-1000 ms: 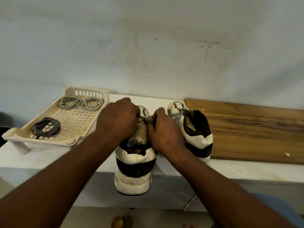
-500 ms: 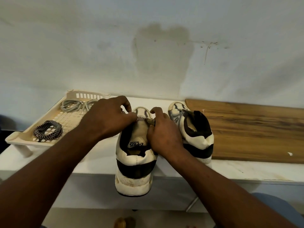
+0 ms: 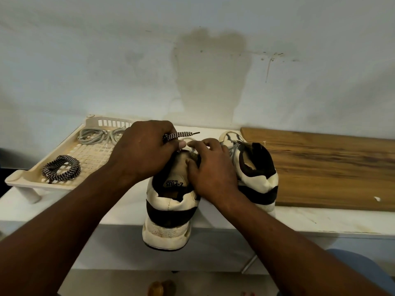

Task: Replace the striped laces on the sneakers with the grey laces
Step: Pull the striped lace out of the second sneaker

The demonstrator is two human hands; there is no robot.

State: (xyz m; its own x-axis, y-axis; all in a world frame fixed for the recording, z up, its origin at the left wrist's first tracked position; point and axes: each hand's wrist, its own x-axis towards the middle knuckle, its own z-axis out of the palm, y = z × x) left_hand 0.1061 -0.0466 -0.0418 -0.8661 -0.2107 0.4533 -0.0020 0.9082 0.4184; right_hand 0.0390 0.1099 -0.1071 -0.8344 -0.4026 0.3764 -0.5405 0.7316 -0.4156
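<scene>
Striped lace [image 3: 181, 135] sticks out to the right from the left hand [image 3: 145, 152], whose curled fingers and thumb pinch it just above the front of the left sneaker [image 3: 168, 212], its black tip pointing right. The right hand [image 3: 213, 169] holds that sneaker's upper, thumb on the tongue and fingers curved over the lacing area. The sneaker's heel overhangs the near edge of the white desk [image 3: 70, 210]; the right sneaker [image 3: 258, 180] stands just beside it, against the right hand, with grey lacing showing on its front. At the far left a cream tray [image 3: 21, 178] holds a coiled striped lace [image 3: 61, 167] at its near end and loose grey laces [image 3: 96, 136] at its far end — a wooden board [image 3: 331, 167] lies on the desk to the right
</scene>
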